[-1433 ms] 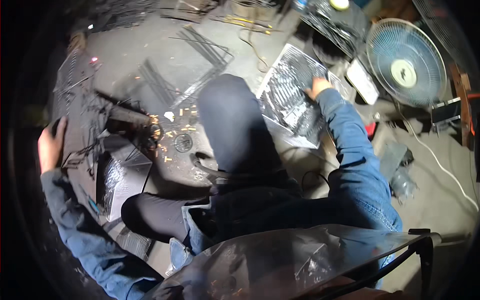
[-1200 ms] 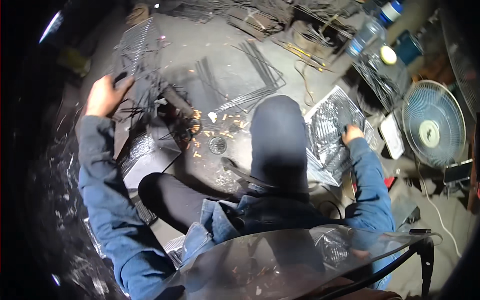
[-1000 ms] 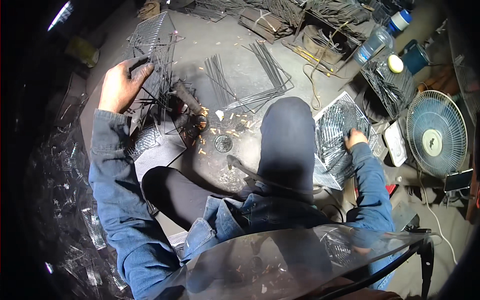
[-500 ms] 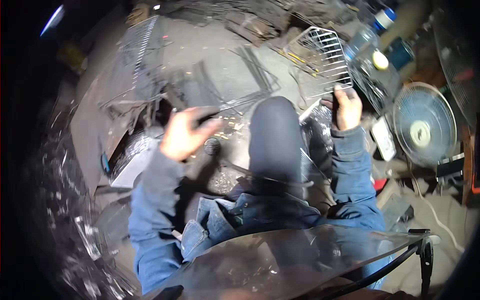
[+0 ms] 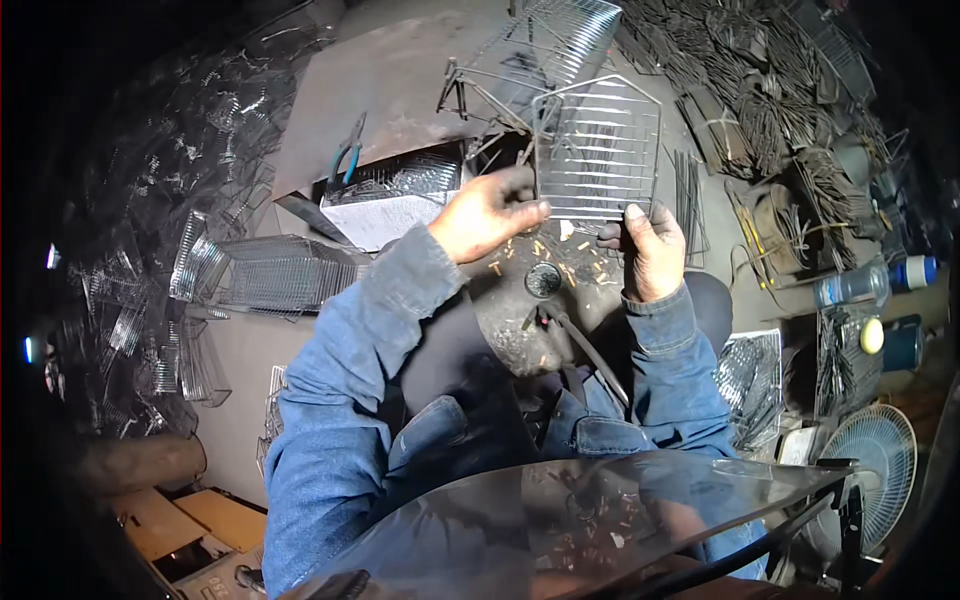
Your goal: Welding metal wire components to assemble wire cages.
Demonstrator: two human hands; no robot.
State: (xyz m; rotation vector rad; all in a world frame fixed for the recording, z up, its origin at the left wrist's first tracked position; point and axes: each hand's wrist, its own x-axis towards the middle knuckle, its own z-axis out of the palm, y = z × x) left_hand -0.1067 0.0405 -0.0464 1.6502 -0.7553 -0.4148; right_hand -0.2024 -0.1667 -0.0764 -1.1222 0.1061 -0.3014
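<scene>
A flat wire rack point(image 5: 598, 150), with a pointed far end and several crossbars, is held up in front of me. Its near right corner is pinched between the thumb and fingers of my right hand point(image 5: 652, 250). My left hand point(image 5: 492, 212) is at the near left corner, fingers curled and thumb against the frame; its fingertips are partly hidden. Just beyond the left hand stands a dark metal rod fixture point(image 5: 485, 105). Behind the rack lies a stack of similar wire racks point(image 5: 580, 35). A small round dark cup point(image 5: 543, 281) sits below, between my hands.
Blue-handled pliers point(image 5: 347, 158) lie on a metal sheet point(image 5: 330, 90), above a white-sided box point(image 5: 385, 220) of wire parts. Nested wire baskets point(image 5: 285, 272) stand at left. Bundled rods point(image 5: 720, 130), a plastic bottle point(image 5: 850, 288) and a fan point(image 5: 870, 470) are at right. A clear visor edge point(image 5: 560, 510) crosses below.
My view has swung left. The left hand, open and blurred before, has come to the rack's left corner with fingers curled. The right hand has brought the rack in front of me.
</scene>
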